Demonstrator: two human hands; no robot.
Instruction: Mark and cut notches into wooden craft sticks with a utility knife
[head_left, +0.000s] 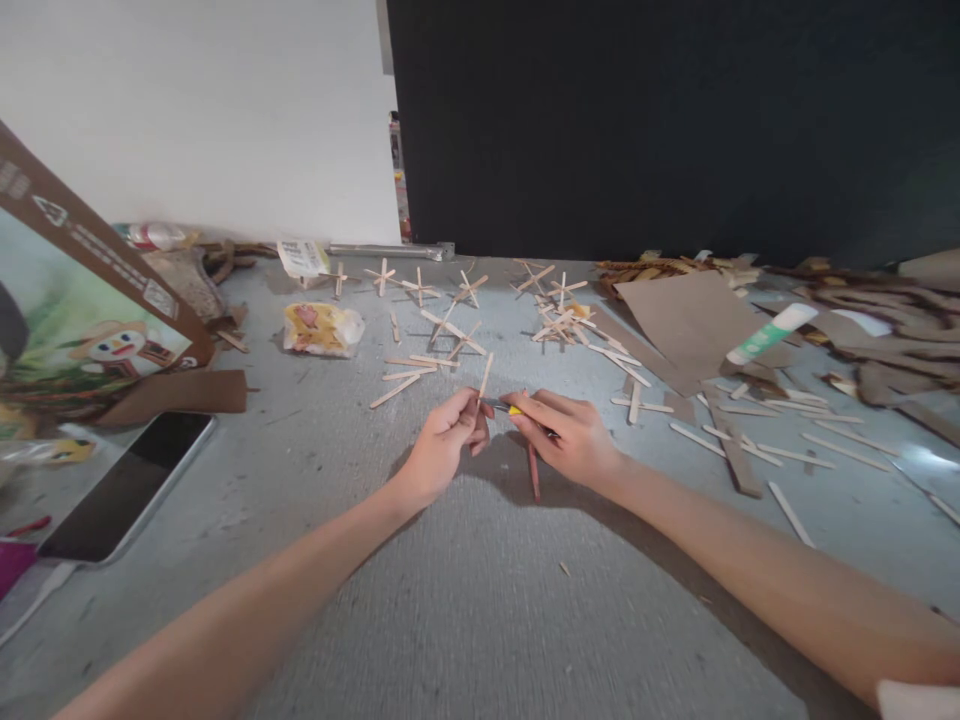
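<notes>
My left hand [444, 440] is closed in a pinch on a thin wooden craft stick [485, 379] that points up and away from me. My right hand [570, 432] is closed on a small tool with a yellow part [514, 410], its tip touching the stick near my left fingers. A reddish stick [533, 472] lies on the grey table [465, 590] under my right hand. Beyond my hands lie several loose sticks [409, 372] and several glued star-shaped stick crosses [559, 322].
A dark tablet [127, 485] lies at the left beside a printed cardboard box [82, 320]. A small yellow packet [322, 328] sits behind it. Brown cardboard sheets [675, 320], a white and green glue tube [769, 334] and scattered sticks fill the right. A black panel [675, 120] stands behind.
</notes>
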